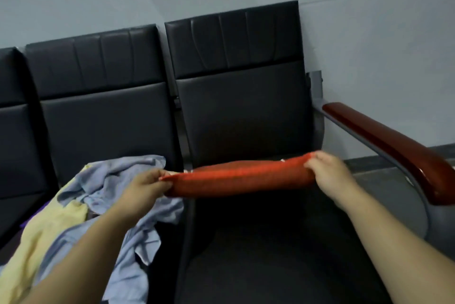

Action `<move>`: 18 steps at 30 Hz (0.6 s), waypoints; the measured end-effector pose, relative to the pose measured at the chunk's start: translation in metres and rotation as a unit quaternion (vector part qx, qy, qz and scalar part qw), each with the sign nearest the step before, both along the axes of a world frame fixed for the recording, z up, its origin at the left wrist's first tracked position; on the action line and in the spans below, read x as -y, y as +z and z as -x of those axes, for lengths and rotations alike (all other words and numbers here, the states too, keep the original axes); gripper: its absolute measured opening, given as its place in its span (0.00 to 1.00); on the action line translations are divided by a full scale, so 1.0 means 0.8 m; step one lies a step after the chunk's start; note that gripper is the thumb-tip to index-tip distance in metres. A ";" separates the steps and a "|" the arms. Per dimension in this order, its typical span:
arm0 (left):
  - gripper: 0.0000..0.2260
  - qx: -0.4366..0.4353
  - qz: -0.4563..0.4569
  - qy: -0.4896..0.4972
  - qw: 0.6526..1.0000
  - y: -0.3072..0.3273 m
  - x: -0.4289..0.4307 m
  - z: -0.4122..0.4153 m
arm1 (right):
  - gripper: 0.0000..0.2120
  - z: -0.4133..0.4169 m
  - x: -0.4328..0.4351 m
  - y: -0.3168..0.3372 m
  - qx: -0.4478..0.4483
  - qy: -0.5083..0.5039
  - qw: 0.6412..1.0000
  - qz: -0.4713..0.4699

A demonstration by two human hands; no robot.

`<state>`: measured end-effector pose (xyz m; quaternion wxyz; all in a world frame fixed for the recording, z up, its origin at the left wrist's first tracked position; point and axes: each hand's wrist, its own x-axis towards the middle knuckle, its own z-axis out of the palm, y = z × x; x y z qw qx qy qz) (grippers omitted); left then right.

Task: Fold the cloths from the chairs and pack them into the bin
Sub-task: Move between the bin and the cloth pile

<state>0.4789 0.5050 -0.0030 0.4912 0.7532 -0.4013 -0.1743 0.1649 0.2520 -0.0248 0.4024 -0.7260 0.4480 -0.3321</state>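
Beside a cut-off pile (103, 180), left hand (145, 189) and right hand (330, 170) pinch the red cloth (241, 178).

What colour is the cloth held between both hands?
Red-orange cloth, with a fine checked weave; head view.

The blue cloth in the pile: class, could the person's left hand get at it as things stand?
Probably yes: the blue cloth lies just beside the left hand with nothing between, but that hand grips the red cloth and must release it first.

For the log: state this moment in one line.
red cloth: stretched over seat | left hand: pinches it | right hand: pinches it
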 end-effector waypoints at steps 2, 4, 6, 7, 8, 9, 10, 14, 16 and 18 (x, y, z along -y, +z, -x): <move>0.11 -0.100 -0.052 0.013 0.994 -0.035 -0.010 0.009 | 0.11 0.011 -0.008 -0.022 -0.165 0.045 0.983 -0.062; 0.09 -0.152 -0.134 -0.004 0.979 -0.059 -0.014 0.023 | 0.07 0.023 -0.013 -0.026 -0.227 0.067 0.961 -0.140; 0.04 -0.179 -0.197 -0.011 0.964 -0.069 -0.012 0.029 | 0.02 0.028 -0.015 -0.027 -0.229 0.078 0.950 -0.197; 0.07 -0.181 -0.206 -0.002 0.962 -0.076 -0.009 0.024 | 0.03 0.028 -0.015 -0.028 -0.230 0.082 0.947 -0.210; 0.10 -0.178 -0.208 0.006 0.962 -0.081 -0.003 0.020 | 0.03 0.026 -0.015 -0.030 -0.227 0.082 0.946 -0.217; 0.10 -0.177 -0.203 0.018 0.963 -0.084 0.001 0.017 | 0.04 0.023 -0.014 -0.031 -0.221 0.077 0.948 -0.216; 0.09 -0.178 -0.196 0.024 0.964 -0.087 0.004 0.016 | 0.04 0.019 -0.012 -0.034 -0.213 0.072 0.950 -0.215; 0.09 -0.178 -0.176 0.046 0.967 -0.101 0.016 0.017 | 0.05 0.005 0.002 -0.051 -0.211 0.060 0.950 -0.223; 0.12 -0.098 -0.190 0.045 0.976 -0.111 0.021 0.016 | 0.09 0.000 0.009 -0.061 -0.251 0.058 0.949 -0.181; 0.12 -0.014 -0.209 0.037 0.977 -0.122 0.028 0.015 | 0.12 -0.003 0.009 -0.063 -0.320 0.065 0.937 -0.122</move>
